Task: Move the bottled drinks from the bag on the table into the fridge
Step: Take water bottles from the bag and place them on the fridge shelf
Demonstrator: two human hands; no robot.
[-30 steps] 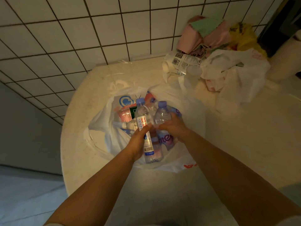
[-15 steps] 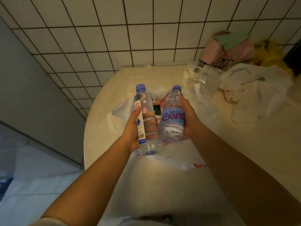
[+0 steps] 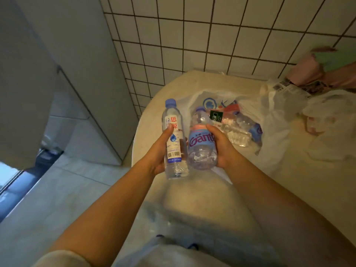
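Gripping clear, blue-capped bottles, the hands hold one each: left hand the slim white-labelled bottle, right hand the squat blue-labelled bottle.

Both forearms outstretched, left hand and right hand curled.

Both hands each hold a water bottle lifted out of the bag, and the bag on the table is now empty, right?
Not quite. The head view shows the left hand holding the slim white-label bottle and the right hand holding the Ganten bottle, both clear of the white plastic bag. But the bag is not empty: more bottled drinks lie inside it.
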